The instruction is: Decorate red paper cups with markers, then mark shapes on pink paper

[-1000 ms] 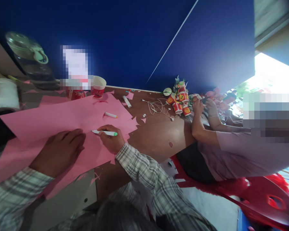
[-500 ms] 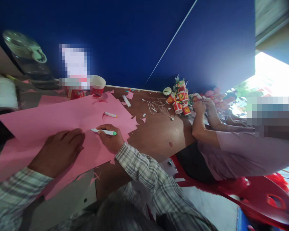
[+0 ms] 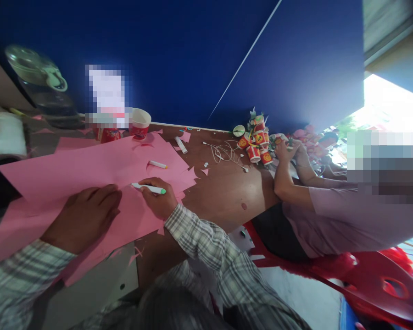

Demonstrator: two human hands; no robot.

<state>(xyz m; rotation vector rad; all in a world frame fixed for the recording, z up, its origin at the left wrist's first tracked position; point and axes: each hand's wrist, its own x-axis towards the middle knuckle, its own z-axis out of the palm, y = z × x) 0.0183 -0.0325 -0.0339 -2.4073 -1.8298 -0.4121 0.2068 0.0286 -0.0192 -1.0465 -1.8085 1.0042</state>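
My right hand point(image 3: 160, 201) is closed around a white marker with a green end point(image 3: 148, 188), its tip resting on a large pink paper sheet point(image 3: 99, 167) spread over the brown table point(image 3: 227, 192). My left hand point(image 3: 84, 217) lies flat on the same sheet, fingers stretched out, pressing it down just left of the marker tip. Both arms wear plaid sleeves. A second white marker point(image 3: 157, 164) lies loose on the pink paper farther back.
Red paper cups point(image 3: 139, 123) stand at the back, with a white tube point(image 3: 181, 144), a tangled white cable point(image 3: 225, 152) and a cluster of small red cups point(image 3: 258, 142). Another person point(image 3: 330, 206) on a red chair point(image 3: 382, 284) handles those at the right. A blue wall rises behind.
My hands and the marker stay almost in place on the pink paper. The other person's hands shift slightly among the small red cups.
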